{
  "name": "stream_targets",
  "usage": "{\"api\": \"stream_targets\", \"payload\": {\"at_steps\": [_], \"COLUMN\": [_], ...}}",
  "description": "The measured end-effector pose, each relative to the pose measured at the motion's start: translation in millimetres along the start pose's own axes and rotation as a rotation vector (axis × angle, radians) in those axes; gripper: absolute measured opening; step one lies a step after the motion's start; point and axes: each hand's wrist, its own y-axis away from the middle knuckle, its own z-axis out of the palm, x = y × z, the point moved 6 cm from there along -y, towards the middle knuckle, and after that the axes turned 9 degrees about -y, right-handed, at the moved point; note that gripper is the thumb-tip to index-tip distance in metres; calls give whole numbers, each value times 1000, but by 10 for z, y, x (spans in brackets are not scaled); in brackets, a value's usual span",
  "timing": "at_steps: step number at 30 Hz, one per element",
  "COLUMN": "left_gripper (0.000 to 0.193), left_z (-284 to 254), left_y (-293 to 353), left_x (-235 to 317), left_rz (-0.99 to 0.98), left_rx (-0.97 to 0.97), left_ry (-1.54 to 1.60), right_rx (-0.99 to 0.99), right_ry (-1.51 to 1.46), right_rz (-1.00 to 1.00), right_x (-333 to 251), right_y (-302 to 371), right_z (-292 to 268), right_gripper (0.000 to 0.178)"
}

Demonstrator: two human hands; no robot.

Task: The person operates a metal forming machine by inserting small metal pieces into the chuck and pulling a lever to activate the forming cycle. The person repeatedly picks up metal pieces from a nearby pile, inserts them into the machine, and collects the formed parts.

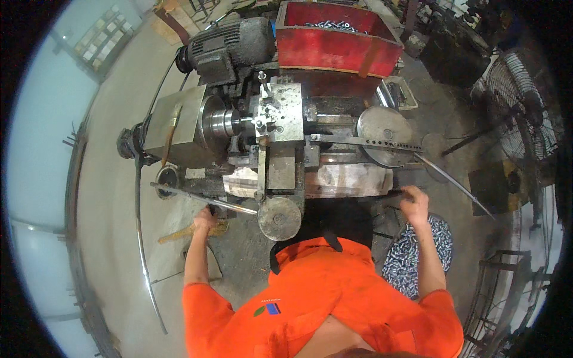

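Note:
A small lathe with a grey headstock (179, 122) and a steel chuck (218, 122) stands in front of me. Its metal tool block (286, 110) sits right of the chuck. My left hand (205, 219) is low at the machine's near left side, below a long steel lever (209, 200); its fingers look curled at something dark that I cannot make out. On the near right, my right hand (414, 204) is closed beside the end of the metal tray (349, 181); whatever its fingers hold is hidden. A round steel disc (279, 219) lies between my arms.
Behind the lathe are an electric motor (242, 48) and a red bin (334, 51) of small metal parts. A heap of shiny metal pieces (412, 256) lies by my right forearm. A larger disc (388, 132) carries a long lever (453, 184). A fan (519, 107) stands far right.

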Motion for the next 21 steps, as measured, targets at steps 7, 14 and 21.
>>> {"api": "stream_targets", "payload": {"at_steps": [7,14,21], "left_gripper": [42,36,47], "left_z": [374,-1787,-1136], "left_y": [205,1154,1794], "left_x": [-275,-1419,-2223], "left_rz": [27,-215,-677], "left_rx": [-35,576,465], "left_ry": [493,398,299], "right_rx": [-93,-336,-520], "right_ry": [-135,-108,190], "right_rz": [-291,-808,-635], "right_x": [-1285,-3032,-3331], "right_y": [-1117,-1928,-2069], "right_z": [256,1732,2597], "right_gripper": [35,32,27]}}
